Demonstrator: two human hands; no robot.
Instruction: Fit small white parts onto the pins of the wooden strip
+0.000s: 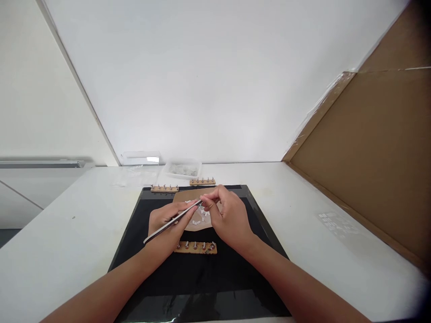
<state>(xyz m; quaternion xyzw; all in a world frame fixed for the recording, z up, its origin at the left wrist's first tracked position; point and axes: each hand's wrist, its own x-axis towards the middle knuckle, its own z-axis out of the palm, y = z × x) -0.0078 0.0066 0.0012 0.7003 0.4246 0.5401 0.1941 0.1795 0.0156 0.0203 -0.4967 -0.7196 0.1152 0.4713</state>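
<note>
My left hand (170, 222) is closed around a long, thin, dark tool with a pale edge (171, 223), which slants up to the right across it. The tool looks like tweezers, but its kind is not plain. At its upper end, my right hand (230, 215) has thumb and forefinger pinched together; anything between them is too small to make out. Below both hands lies a brown sheet (183, 196) with several small white pieces (195, 222) scattered on it. Nearer to me, a wooden strip (197, 247) bears a row of upright metal pins, its left end hidden by my left forearm.
A black mat (202, 282) lies on the white table (310, 224). Two more pinned strips, one left (164, 189) and one right (202, 182), stand at its back edge. Behind are a clear tray (183, 169) and clear plastic (138, 175). A brown board (367, 170) rises at right.
</note>
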